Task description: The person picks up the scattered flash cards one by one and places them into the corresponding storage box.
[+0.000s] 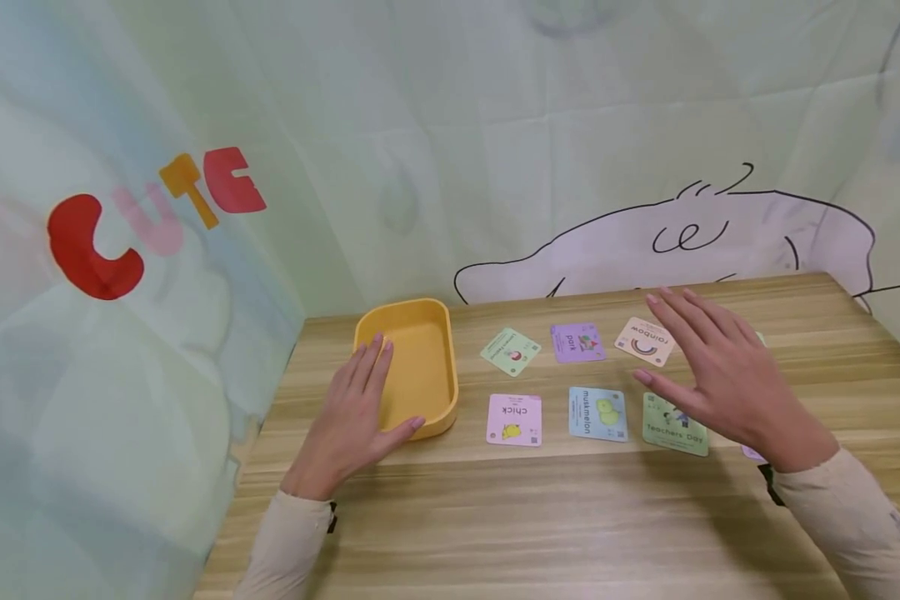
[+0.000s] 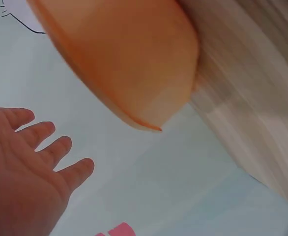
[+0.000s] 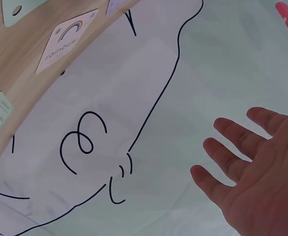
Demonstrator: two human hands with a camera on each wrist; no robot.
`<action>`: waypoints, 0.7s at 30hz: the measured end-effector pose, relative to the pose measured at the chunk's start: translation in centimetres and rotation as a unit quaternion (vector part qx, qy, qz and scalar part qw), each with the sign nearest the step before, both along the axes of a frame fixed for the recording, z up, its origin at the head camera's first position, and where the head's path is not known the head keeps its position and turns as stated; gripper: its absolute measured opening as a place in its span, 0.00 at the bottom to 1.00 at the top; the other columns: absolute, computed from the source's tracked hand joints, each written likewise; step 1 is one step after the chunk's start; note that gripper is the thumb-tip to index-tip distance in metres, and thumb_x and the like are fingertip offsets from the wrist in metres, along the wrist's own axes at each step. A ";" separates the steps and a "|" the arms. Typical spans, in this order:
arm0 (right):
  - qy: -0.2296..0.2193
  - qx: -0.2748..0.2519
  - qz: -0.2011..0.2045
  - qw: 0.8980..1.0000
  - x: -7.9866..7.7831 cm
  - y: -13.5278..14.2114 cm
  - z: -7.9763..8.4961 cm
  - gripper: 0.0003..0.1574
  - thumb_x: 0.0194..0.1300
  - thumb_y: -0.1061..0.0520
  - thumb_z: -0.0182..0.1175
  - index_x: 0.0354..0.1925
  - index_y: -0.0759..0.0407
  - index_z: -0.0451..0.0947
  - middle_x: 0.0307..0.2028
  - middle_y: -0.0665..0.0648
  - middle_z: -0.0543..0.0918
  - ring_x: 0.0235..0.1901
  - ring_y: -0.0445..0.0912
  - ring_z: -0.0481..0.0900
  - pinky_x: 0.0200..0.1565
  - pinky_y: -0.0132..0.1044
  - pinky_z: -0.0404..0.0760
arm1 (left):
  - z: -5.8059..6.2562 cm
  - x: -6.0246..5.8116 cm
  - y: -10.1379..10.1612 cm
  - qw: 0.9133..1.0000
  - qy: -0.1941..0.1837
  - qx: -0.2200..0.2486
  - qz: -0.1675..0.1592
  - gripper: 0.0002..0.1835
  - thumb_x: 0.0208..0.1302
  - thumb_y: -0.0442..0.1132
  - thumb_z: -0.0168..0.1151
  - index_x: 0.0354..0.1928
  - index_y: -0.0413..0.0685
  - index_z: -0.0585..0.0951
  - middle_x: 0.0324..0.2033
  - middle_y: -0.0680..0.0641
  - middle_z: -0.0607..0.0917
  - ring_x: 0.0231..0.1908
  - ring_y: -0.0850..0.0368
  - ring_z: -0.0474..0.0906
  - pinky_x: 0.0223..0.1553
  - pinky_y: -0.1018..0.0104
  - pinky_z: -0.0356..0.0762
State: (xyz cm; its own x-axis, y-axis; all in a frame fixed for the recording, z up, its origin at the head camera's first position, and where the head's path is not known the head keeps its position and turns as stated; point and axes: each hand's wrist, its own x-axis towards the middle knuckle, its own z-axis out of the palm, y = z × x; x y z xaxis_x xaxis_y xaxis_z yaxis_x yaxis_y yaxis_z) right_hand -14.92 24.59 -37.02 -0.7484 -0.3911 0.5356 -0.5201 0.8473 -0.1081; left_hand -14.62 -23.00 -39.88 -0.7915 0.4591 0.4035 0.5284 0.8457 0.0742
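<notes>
My left hand [image 1: 352, 408], its fingers extended, overlaps the near left rim of a yellow tray [image 1: 453, 398]. In the left wrist view the palm appears beside that tray, holding nothing. Over the right-hand cards is my right hand [image 1: 735, 375], also straight-fingered and holding nothing. Close to its fingertips lies the rainbow card [image 1: 641, 343], with the Teachers Day card [image 1: 671, 433] below the thumb. Further left are the muskmelon card [image 1: 597, 414], pink chick card [image 1: 513, 420], purple park card [image 1: 573, 343] and a green card [image 1: 510, 351]. My right hand and wrist mostly hide two more cards.
The cards lie in two rows on a wooden table [image 1: 495, 525], to the right of the tray. Behind the table's far edge hangs a pale curtain [image 1: 420, 150] with a line drawing. Another printed sheet with CUTE lettering [image 1: 228, 179] borders the left side.
</notes>
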 end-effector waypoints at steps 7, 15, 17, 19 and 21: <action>-0.012 0.004 -0.012 1.000 0.4 0.7 -0.4 0.59 0.60 0.34 0.67 0.80 0.49 0.55 0.78 0.57 0.60 0.75 0.61 0.58 0.65 0.66 0.61 | -0.9 -0.1 -1.9 0.999 -0.039 0.000 0.035 0.56 0.62 0.67 0.61 0.78 0.33 0.54 0.77 0.33 0.56 0.75 0.33 0.54 0.73 0.40 0.55; -0.012 0.007 -0.015 1.000 0.7 1.5 -0.5 0.58 0.61 0.35 0.67 0.80 0.50 0.55 0.76 0.61 0.63 0.74 0.62 0.59 0.68 0.64 0.60 | -1.9 -0.1 -3.5 0.994 -0.080 -0.006 0.071 0.56 0.63 0.67 0.60 0.78 0.34 0.52 0.77 0.32 0.55 0.76 0.34 0.51 0.74 0.40 0.52; -0.014 0.007 -0.017 1.000 0.7 1.7 -0.5 0.58 0.61 0.35 0.67 0.80 0.50 0.55 0.76 0.61 0.63 0.73 0.62 0.60 0.68 0.64 0.60 | -2.2 -0.1 -3.7 0.993 -0.089 -0.002 0.076 0.56 0.64 0.67 0.60 0.79 0.34 0.52 0.77 0.33 0.55 0.76 0.34 0.51 0.74 0.40 0.51; -0.016 0.007 -0.019 1.000 0.7 1.9 -0.6 0.58 0.61 0.35 0.67 0.80 0.50 0.54 0.76 0.61 0.63 0.73 0.62 0.60 0.68 0.64 0.59 | -2.5 -0.1 -3.9 0.992 -0.099 0.000 0.080 0.56 0.64 0.68 0.59 0.79 0.35 0.52 0.78 0.33 0.54 0.76 0.34 0.50 0.74 0.41 0.51; -0.019 0.006 -0.020 1.000 0.8 2.1 -0.6 0.58 0.61 0.35 0.67 0.80 0.50 0.54 0.76 0.61 0.63 0.73 0.62 0.60 0.69 0.65 0.59 | -2.7 -0.2 -4.0 0.990 -0.110 0.003 0.083 0.56 0.65 0.68 0.59 0.79 0.35 0.52 0.78 0.33 0.53 0.77 0.34 0.49 0.75 0.41 0.50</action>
State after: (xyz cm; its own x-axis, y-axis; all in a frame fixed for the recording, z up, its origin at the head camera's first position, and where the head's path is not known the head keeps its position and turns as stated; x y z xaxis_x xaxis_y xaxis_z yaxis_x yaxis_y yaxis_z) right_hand -14.16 26.65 -37.66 -0.7833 -0.3667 0.5021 -0.4816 0.8685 -0.1171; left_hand -14.80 -26.96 -42.56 -0.9249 0.3133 0.2155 0.3524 0.9190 0.1766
